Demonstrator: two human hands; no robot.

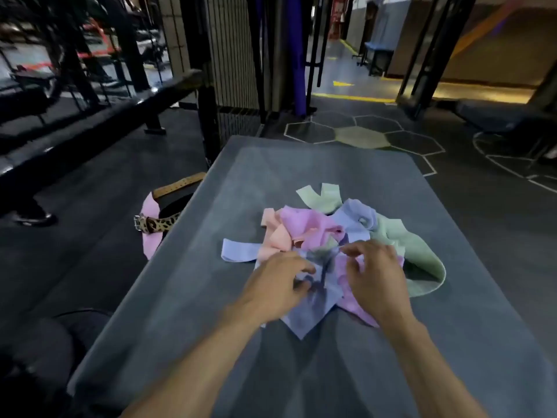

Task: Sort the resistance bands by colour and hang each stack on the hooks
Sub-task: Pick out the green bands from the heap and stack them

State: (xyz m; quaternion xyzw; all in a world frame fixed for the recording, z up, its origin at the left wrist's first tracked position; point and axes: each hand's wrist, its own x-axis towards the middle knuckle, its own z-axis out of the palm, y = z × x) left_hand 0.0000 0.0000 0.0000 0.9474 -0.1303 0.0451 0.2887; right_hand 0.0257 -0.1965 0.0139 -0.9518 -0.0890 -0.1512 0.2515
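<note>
Gym floor, grey table [180,297]. I see tangled bands [331,233] heaped mid-table, no single long axis. Left hand [275,282] pinches blue band [313,309]; right hand [376,273] fingers curled, palm down, touching pink band [355,306].

You see soft, matt cloth bands [331,236] heaped on a matt grey table [301,164]. Beside the table, your leopard-print belt [156,224] carries a shiny metal buckle

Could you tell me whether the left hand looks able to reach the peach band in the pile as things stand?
Probably yes: the left hand rests on the blue band, and the peach band lies uncovered just beyond its fingers.
</note>
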